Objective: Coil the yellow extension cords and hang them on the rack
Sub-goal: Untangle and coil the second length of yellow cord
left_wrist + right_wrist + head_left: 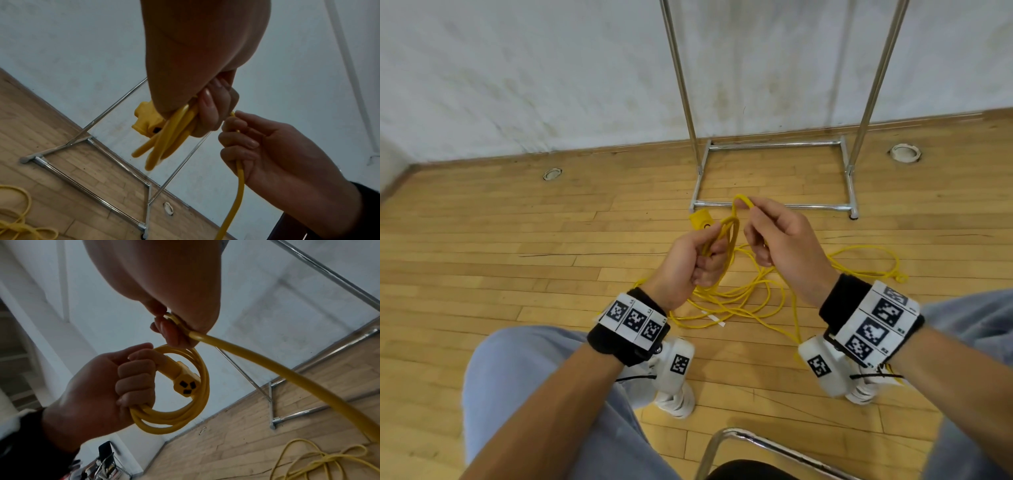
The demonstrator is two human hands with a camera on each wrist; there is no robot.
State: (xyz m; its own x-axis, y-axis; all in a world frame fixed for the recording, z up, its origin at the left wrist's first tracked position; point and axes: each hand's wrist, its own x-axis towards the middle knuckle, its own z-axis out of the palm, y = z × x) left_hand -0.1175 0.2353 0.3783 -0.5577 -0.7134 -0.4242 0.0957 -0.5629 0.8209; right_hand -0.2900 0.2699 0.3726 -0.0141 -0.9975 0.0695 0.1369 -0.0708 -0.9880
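Over plank flooring (pixel 517 240), left hand (pixel 685 263) clasps round cord loops (pixel 174 415); right hand (pixel 784 246) pinches slack.

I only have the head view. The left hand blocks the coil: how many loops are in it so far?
Observer: About three loops of the yellow cord hang from the left hand, seen from the right wrist.
Operator: Which end is the yellow block beside it?
Observer: The socket end; three dark slots show on its face.
Operator: How does the right hand hold its strand?
Observer: The right hand has its fingers curled round the strand, which drops below the palm.
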